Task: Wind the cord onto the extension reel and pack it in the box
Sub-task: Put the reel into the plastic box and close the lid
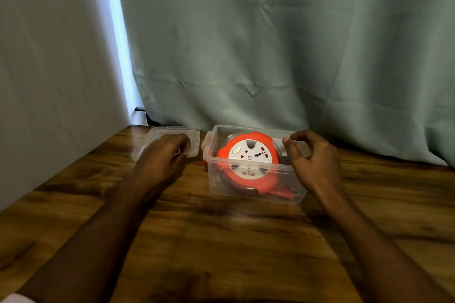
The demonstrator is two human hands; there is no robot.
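The orange and white extension reel (pixel 248 157) lies tilted inside the clear plastic box (pixel 253 192) at the table's middle rear. The clear lid (pixel 157 136) lies flat to the box's left. My left hand (pixel 163 155) rests over the lid's right part, fingers curled on it; whether it grips the lid is unclear. My right hand (pixel 311 157) hovers at the box's right rim, fingers apart and holding nothing.
The wooden table (pixel 221 241) stretches toward me. A pale green curtain (pixel 270 44) hangs right behind the box. A grey wall (pixel 49 56) runs along the table's left edge, with a small black object (pixel 140 109) at the corner.
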